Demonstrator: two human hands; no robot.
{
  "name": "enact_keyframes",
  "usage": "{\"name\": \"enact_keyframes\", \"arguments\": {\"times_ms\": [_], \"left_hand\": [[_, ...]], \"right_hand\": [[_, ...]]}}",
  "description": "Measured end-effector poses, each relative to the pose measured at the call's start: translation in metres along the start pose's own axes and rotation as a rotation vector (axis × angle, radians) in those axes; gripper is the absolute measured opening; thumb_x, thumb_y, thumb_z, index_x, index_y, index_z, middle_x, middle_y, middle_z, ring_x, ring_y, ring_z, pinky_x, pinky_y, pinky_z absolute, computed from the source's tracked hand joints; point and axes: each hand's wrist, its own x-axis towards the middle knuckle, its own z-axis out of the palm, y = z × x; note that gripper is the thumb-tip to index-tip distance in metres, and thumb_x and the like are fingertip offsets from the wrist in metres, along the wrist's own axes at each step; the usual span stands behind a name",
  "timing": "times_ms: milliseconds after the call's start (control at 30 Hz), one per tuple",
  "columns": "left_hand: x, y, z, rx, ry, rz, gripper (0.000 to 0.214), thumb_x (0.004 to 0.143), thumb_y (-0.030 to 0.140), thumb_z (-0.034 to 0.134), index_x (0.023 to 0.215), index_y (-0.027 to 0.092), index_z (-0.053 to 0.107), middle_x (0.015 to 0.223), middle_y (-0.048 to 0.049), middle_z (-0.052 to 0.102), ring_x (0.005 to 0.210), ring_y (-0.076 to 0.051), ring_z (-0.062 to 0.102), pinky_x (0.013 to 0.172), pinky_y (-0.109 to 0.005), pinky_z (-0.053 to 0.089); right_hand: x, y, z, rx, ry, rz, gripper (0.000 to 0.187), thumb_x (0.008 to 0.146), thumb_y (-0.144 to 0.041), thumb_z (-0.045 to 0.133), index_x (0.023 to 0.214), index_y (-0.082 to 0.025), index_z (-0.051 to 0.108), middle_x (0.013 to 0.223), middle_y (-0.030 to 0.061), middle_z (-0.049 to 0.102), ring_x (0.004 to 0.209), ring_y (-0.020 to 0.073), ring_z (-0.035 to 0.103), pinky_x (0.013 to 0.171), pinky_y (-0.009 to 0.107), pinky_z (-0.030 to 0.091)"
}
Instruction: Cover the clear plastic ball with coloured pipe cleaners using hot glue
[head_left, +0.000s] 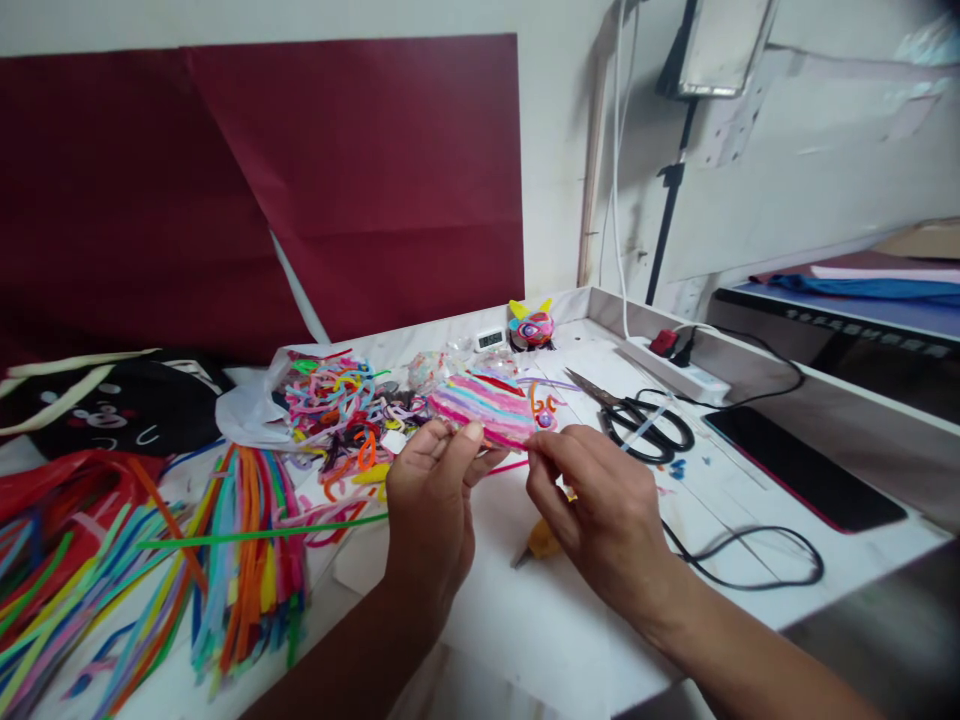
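My left hand is closed around the lower left of a striped pipe-cleaner craft, thumb on top. The craft has pink, blue, white and red bands, and a small eye-like round piece with orange curls shows at its right end. With pinched fingertips my right hand grips the end of a pink pipe cleaner along the craft's lower edge. Partly hidden below the right hand lies a yellow tool with a dark pointed tip. Black-handled scissors lie just beyond that hand.
Bundled pipe cleaners spread over the left side, near a bag of cut scraps. A finished-looking colourful craft stands at the back by a small digital display. A power strip, cable and phone lie right.
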Motion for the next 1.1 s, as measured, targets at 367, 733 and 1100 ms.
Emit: {"name": "enact_keyframes", "arguments": {"times_ms": [367, 733, 1100], "left_hand": [[0.0018, -0.0033, -0.0011, 0.009, -0.004, -0.03, 0.02, 0.068, 0.017, 0.077, 0.069, 0.013, 0.057, 0.063, 0.0047, 0.057, 0.059, -0.006, 0.056, 0.068, -0.025, 0.06], [0.0015, -0.0048, 0.0001, 0.006, -0.036, -0.057, 0.017, 0.069, 0.016, 0.076, 0.071, 0.013, 0.06, 0.065, 0.0025, 0.064, 0.062, -0.009, 0.063, 0.062, -0.02, 0.058], [-0.0003, -0.0034, 0.0015, -0.021, 0.001, -0.077, 0.021, 0.067, 0.016, 0.078, 0.068, 0.013, 0.058, 0.063, 0.0046, 0.059, 0.058, -0.006, 0.059, 0.061, -0.017, 0.057]], "right_hand": [[0.0028, 0.0096, -0.0051, 0.232, -0.054, 0.07, 0.008, 0.092, -0.011, 0.054, 0.088, -0.012, 0.061, 0.072, 0.0024, 0.057, 0.066, 0.0116, 0.052, 0.064, 0.025, 0.041], [0.0008, 0.0103, -0.0017, 0.382, -0.07, 0.226, 0.007, 0.09, -0.016, 0.058, 0.086, -0.016, 0.064, 0.075, 0.0002, 0.061, 0.066, 0.0103, 0.053, 0.062, 0.023, 0.041], [-0.0013, 0.0108, -0.0004, 0.56, -0.065, 0.526, 0.016, 0.089, -0.031, 0.062, 0.083, -0.018, 0.068, 0.072, 0.0, 0.064, 0.057, 0.0097, 0.049, 0.053, 0.023, 0.038]]}}
